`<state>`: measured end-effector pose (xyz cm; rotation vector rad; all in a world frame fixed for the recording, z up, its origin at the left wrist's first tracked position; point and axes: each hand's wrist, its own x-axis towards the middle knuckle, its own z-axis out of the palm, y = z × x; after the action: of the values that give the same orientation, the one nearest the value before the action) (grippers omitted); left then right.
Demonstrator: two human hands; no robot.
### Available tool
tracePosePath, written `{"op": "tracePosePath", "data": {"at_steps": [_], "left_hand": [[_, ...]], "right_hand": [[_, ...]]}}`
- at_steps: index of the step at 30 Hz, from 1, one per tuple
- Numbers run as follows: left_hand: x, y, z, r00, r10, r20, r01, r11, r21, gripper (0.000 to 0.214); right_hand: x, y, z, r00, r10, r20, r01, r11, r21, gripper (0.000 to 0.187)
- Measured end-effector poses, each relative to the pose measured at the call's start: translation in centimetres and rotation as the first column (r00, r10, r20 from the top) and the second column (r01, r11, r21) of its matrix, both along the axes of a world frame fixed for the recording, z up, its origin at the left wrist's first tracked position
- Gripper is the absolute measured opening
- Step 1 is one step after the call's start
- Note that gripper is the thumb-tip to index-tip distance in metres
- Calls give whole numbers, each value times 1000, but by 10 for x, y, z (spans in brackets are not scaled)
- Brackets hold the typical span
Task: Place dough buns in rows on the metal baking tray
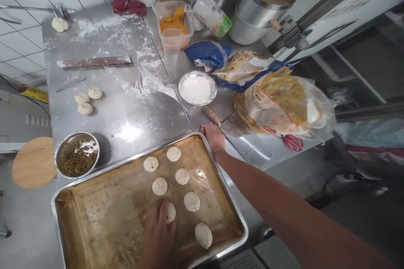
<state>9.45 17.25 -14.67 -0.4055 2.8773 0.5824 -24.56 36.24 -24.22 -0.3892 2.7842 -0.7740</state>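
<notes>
My left hand (158, 223) is over the middle of a large lined baking tray (126, 154), its fingers closed around a pleated bun (171, 212) that rests on the liner. Several more pleated buns, such as one bun (159, 186) just beyond my fingers and another bun (203, 235) near the right rim, sit in two rough rows. At the tray's far right corner, my right hand (215, 138) is curled on the rim; part of its grip is hidden. Three buns (82, 98) stand together on the floured steel table (126, 92).
A steel bowl of chopped filling (77, 155) stands beyond the tray's left corner. Farther off are a bowl of flour (198, 88), a dark rolling stick (96, 62) and a tub of orange filling (173, 21). On the right lie a wooden-handled scraper (212, 115), plastic bags (284, 96) and red scissors (293, 143).
</notes>
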Motion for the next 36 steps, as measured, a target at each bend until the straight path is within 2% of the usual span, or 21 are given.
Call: {"op": "tracePosePath", "data": {"at_steps": [3,5,6,8,10,12,14,16,19,22,25,27,28,29,31,33,36], "left_hand": [[1,-3,7,997,-16,-79,14,1000,-15,68],[-20,-21,21,983,-41,-181,33,998,-50,67],[-40,-38,30,972,-54,-228,38,997,-73,60],[-99,-87,51,952,-58,-302,21,992,-126,42],[-174,-148,69,948,61,-314,-124,975,-185,38],[-251,-209,78,914,232,-334,-321,916,-240,58],[-312,-259,76,873,355,-335,-446,858,-254,86],[-351,-290,67,833,466,-297,-539,805,-247,103],[-372,-304,57,781,570,-255,-622,744,-244,103],[-359,-289,62,761,590,-268,-647,721,-250,82],[-312,-250,75,789,557,-258,-610,760,-225,59],[-256,-207,82,828,517,-217,-552,820,-149,53],[-222,-182,85,859,477,-184,-492,870,-39,53],[-186,-154,86,888,442,-128,-435,897,81,54],[-111,-98,86,960,279,25,-276,928,251,48],[-44,-49,79,998,51,42,-61,950,307,40],[27,-3,57,987,-97,126,55,952,301,42]], "right_hand": [[-2,1,1,1000,-4,-7,3,999,-33,16],[-5,2,-1,1000,-8,-18,6,998,-61,14],[-6,2,-2,1000,-11,-27,9,997,-72,15],[-8,3,-6,999,-18,-44,14,996,-90,16],[-10,4,-10,998,-16,-56,11,995,-101,17],[-11,5,-11,998,-11,-68,4,995,-103,17],[-11,5,-12,996,-9,-84,1,995,-96,17],[-11,4,-12,995,-10,-101,2,997,-80,19],[-9,2,-8,994,-6,-107,0,999,-51,17],[-5,1,-4,996,2,-84,-3,1000,-17,12],[-2,0,-5,998,-7,-67,9,1000,23,13],[0,0,-7,998,-11,-64,13,999,42,13],[0,0,-9,998,-10,-64,13,999,48,13],[1,0,-10,998,-9,-64,12,999,52,13],[2,-1,-12,998,-8,-66,12,998,57,13],[2,-2,-13,997,-13,-70,17,998,59,12],[2,-3,-14,997,-17,-77,21,998,55,10]]}}
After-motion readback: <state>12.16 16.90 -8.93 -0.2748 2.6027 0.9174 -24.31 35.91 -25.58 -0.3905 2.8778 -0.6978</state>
